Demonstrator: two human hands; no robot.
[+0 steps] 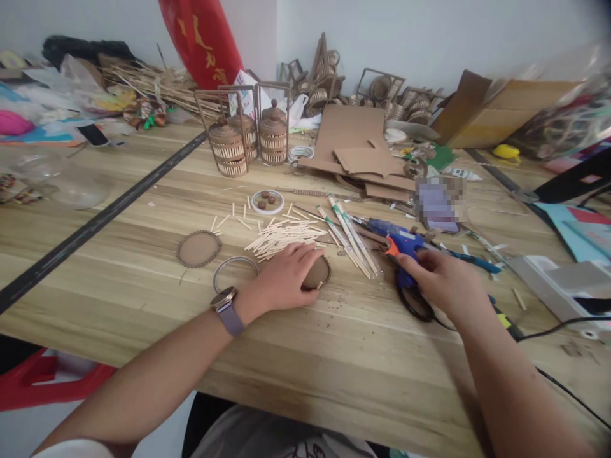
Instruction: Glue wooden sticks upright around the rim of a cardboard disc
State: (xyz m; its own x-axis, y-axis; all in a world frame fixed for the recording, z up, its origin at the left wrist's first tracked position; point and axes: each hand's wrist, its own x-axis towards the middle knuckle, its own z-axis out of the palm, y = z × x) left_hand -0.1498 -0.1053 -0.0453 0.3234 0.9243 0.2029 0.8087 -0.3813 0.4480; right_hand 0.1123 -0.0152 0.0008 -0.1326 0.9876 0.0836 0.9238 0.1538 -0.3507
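My left hand (286, 277), with a watch on its wrist, curls over a round cardboard disc (316, 275) with a braided rim. Its thumb and fingers span the disc's edge and hide part of it. On the right, my right hand (446, 283) grips a blue glue gun (403, 240) with an orange part, which lies low over the table. A pile of short wooden sticks (286, 236) spreads just beyond my left hand. Left of that hand are a plain ring (222, 266) and another cardboard disc (198, 249) with a braided rim.
Long packaged sticks (351, 238) lie between my hands, near blue-handled pliers (480, 262). A white ring (267, 202) surrounds several brown beads. Tiered miniature baskets (229, 149) stand behind, beside cardboard sheets (353, 137). A black cable (554, 327) and white box (563, 286) are at right.
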